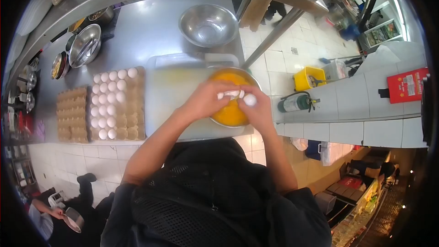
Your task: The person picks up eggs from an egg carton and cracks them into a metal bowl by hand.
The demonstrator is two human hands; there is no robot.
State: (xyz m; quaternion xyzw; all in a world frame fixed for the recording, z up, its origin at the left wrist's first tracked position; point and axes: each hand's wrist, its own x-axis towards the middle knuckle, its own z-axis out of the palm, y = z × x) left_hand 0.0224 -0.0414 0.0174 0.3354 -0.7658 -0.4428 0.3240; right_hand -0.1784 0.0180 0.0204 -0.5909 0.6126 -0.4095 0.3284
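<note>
Both my hands meet over a metal bowl (259, 82) that holds yellow-orange beaten or broken egg (231, 115). My left hand (209, 98) has its fingers closed on a cracked white eggshell (227, 94), its broken edges showing between the two hands. A whole-looking white egg (249, 99) sits in my right hand (259, 113), whose fingertips also touch the broken shell. The bowl rests at the right end of a whitish cutting board (167, 103). To its left, a cardboard egg tray (131, 110) carries several rows of white eggs (103, 99).
A second cardboard tray (72, 114) lies farther left. A large steel bowl (208, 25) stands at the back of the metal table (146, 23), with another bowl (86, 45) at back left. A fire extinguisher (295, 103) and yellow bucket (310, 78) are at right. Another person (55, 215) is at lower left.
</note>
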